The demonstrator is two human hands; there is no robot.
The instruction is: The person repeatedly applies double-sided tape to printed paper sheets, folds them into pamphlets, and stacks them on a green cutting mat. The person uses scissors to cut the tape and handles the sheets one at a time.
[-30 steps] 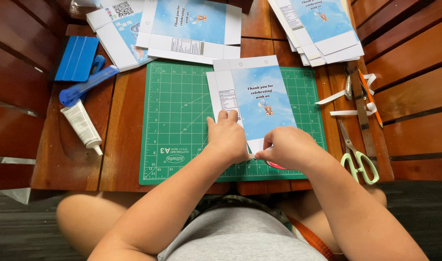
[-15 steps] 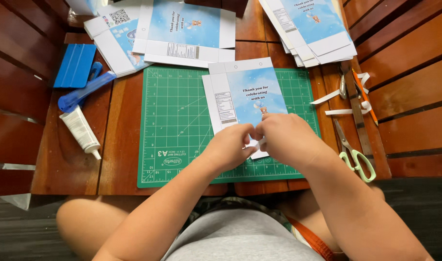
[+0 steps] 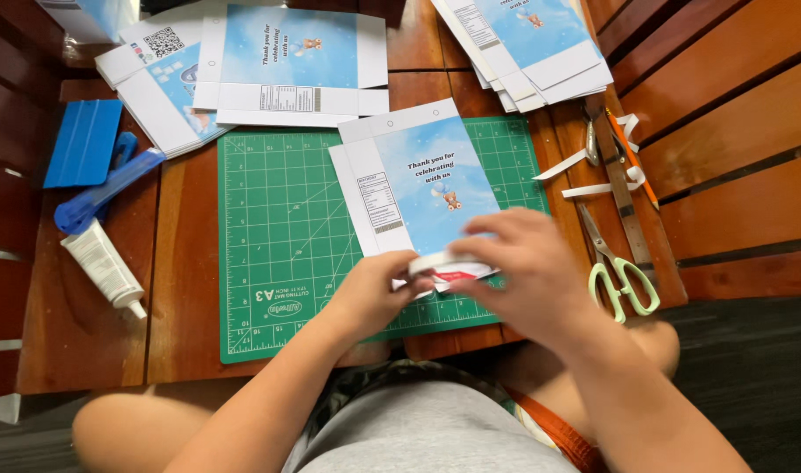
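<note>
Two hands meet over the green cutting mat. Head view: left hand and right hand pinch a small white tape roll at the printed blue card's lower edge. Scissors lie right.

Both hands are meeting at the near edge of a printed blue card lying on a green cutting mat: the left hand and right hand are pinching a small white tape roll. Scissors are lying just right on the wooden surface.
</note>
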